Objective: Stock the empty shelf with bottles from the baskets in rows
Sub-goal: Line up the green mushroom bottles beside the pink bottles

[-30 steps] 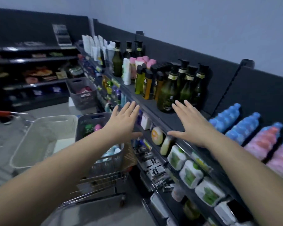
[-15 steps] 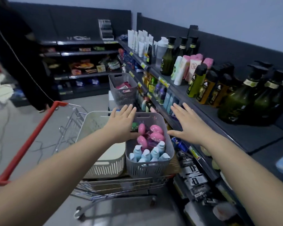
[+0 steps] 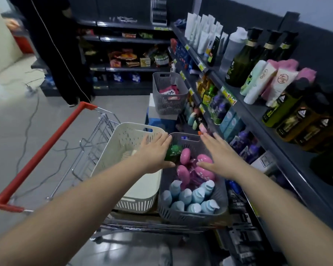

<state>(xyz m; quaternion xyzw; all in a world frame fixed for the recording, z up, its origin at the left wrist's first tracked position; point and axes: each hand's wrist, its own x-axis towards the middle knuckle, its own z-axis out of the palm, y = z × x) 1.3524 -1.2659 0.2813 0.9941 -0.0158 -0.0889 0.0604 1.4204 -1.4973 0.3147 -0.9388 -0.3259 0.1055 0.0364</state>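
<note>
The left hand and right hand are spread flat with straight fingers, holding nothing, above the grey slotted plastic basket at its ten and two o'clock. Rounded pink bottles lie mid-basket, with pale blue capped bottles at six o'clock.

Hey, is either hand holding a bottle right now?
No, the left hand and the right hand are both flat with straight fingers above the grey basket, gripping nothing.

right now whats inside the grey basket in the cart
Blue bottles at the near end, pink bottles in the middle, a green bottle at the far end. Anything beneath them is covered.
</note>
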